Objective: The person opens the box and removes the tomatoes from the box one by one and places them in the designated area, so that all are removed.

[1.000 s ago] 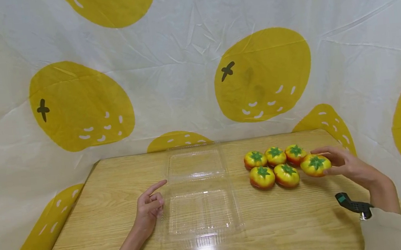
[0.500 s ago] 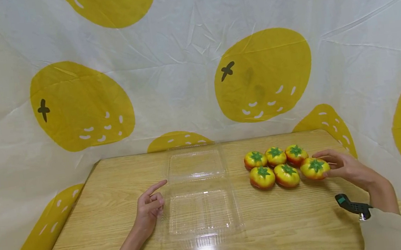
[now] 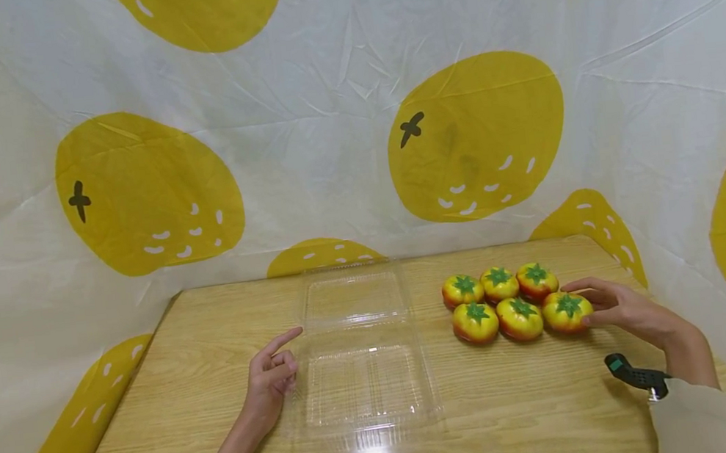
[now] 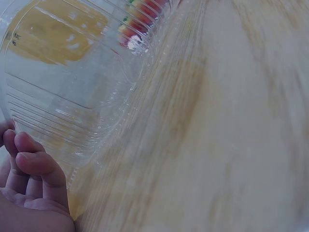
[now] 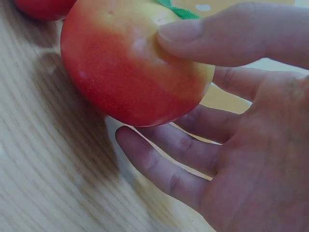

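My right hand holds a glossy yellow-and-red tomato with a green star-shaped top, at the right end of the front row. In the right wrist view its thumb presses the side of the tomato, while the other fingers lie behind and below it, close over the table. My left hand is by the left edge of an open, clear plastic clamshell container, index finger stretched toward the hinge, the other fingers loosely bent. The left wrist view shows these fingertips right at the container's edge.
Several more tomatoes of the same look stand in two rows right of the container. The container's lid lies flat toward the back. A white curtain with yellow fruit prints encloses the wooden table.
My right hand has moved slightly left and down with the tomato, bringing it into line with the front row. My left hand and the container have kept their places.
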Motion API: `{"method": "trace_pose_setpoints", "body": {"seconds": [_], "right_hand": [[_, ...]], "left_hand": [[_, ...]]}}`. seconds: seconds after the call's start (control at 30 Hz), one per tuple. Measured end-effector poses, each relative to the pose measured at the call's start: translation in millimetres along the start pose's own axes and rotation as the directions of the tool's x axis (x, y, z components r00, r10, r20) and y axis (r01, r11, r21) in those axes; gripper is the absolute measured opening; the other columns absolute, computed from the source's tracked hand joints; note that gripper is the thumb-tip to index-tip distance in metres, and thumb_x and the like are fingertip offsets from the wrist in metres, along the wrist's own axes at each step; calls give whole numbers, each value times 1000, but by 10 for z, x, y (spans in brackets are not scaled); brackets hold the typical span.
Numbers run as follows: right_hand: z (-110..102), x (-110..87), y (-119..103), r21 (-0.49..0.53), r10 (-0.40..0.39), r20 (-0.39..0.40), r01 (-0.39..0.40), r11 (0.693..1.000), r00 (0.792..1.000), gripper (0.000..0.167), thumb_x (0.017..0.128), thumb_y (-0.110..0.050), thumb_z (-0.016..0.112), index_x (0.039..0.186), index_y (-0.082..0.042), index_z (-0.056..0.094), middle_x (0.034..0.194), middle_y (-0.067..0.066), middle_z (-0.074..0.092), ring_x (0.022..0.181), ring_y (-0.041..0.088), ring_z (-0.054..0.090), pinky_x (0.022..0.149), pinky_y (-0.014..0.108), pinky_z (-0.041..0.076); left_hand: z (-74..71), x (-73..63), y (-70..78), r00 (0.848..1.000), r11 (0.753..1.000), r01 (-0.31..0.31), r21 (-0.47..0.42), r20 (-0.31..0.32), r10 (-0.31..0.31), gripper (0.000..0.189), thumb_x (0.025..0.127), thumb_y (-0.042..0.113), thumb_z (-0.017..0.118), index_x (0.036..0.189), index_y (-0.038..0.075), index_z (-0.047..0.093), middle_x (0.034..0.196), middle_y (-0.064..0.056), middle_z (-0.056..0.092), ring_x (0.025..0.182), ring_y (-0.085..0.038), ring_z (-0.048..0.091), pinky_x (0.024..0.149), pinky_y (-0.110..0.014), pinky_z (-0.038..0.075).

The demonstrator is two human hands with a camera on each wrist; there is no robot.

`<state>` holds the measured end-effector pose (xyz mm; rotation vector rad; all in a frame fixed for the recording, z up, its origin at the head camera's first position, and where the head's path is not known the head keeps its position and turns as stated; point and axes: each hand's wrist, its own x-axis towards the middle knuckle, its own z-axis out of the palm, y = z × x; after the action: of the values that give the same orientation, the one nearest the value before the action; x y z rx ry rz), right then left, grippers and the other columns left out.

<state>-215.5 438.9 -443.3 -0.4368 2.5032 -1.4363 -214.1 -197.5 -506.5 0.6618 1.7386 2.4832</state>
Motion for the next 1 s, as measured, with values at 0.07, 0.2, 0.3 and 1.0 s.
{"method": "trace_pose_setpoints", "body": {"seconds": [0.07,0.2,0.3,1.0], "right_hand": [[-5,7,6,4,16,-2,-16,1000,1000,51,97,-8,63,145,0,48,128,-30,54,114,-16,50,85,18,50],[-16,16,28,11,28,-2,-28,1000,1000,51,97,-8,63,145,0,47,128,-30,52,114,-18,48,84,18,50],[-13,24,36,1,44,0,-44,999,999,51,97,-9,63,143,4,46,132,-18,53,112,-18,48,84,17,51],[-18,31,32,-54,92,27,-90,994,995,60,99,-17,62,149,8,42,147,26,48,112,-14,52,85,20,51]], "left_hand": [[-2,0,-2,1000,1000,-2,2,-1,2,57,90,-16,43,146,-9,49,70,8,59,54,-10,40,46,-42,18],[6,-3,5,1000,1000,14,14,-16,-14,57,90,-16,44,147,-10,47,69,9,60,54,-9,41,47,-42,18],[7,-5,6,999,999,31,23,-29,-31,57,90,-15,45,147,-12,45,69,9,60,54,-8,43,46,-39,21],[2,-12,-7,1000,1000,27,10,-16,-27,58,90,-16,44,148,-14,43,69,9,60,55,-6,46,45,-28,30]]}}
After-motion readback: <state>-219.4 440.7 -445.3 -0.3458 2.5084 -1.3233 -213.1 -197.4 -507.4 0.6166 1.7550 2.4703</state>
